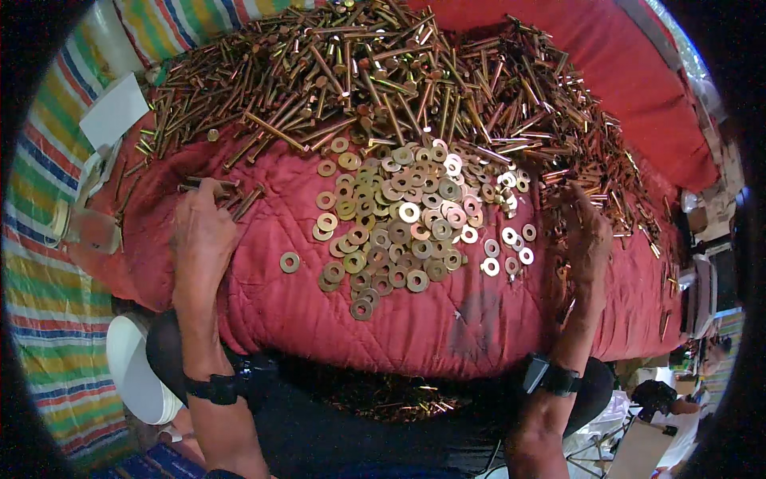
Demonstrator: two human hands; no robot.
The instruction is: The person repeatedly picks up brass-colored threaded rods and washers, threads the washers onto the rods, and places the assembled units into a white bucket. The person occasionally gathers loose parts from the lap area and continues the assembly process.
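At the left of a red quilted cloth point(279, 319), my left hand point(206, 219) is closed, its fingertips on a long brass-coloured bolt point(227, 183). A few more bolts point(249, 203) lie just beside those fingers. Between my hands spreads a loose pile of flat round washers point(399, 215), with one washer point(290, 262) lying apart nearer my left forearm. My right hand point(589, 231) reaches into the right side, fingers bent down at a heap of small coppery metal parts point(610, 188). Whatever those fingertips hold is hidden.
A big heap of long bolts point(343, 72) covers the far side of the cloth. A clear jar point(92, 230) and a white card point(114, 110) are at the left. Below them stands a white bucket point(136, 367). More metal parts point(395, 399) lie below the cloth's near edge.
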